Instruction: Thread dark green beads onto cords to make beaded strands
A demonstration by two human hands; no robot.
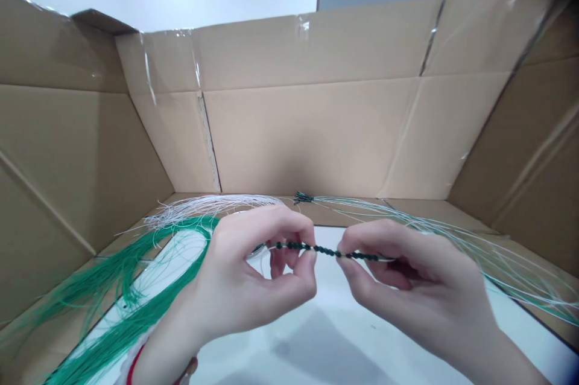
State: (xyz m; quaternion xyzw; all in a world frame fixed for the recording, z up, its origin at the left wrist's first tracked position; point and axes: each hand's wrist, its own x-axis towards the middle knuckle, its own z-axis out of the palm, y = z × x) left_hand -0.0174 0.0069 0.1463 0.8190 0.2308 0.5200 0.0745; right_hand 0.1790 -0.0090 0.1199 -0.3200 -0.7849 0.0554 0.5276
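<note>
A dark green knotted cord (324, 250) stretches level between my two hands, above the white board (312, 337). My left hand (266, 264) pinches it between thumb and index finger, and its left end runs on behind those fingers with a thin pale strand. From the other side my right hand (407, 276) pinches the cord the same way, a short way off. The cord's right end passes into the curl of the right fingers, where it is partly hidden.
Cardboard walls (312, 137) enclose the board. Loose green threads (149, 312) spread at the left, with white threads (212, 207) behind them. A bundle of dark knotted ends (304, 197) lies at the back, its green and white strands (434, 225) trailing right.
</note>
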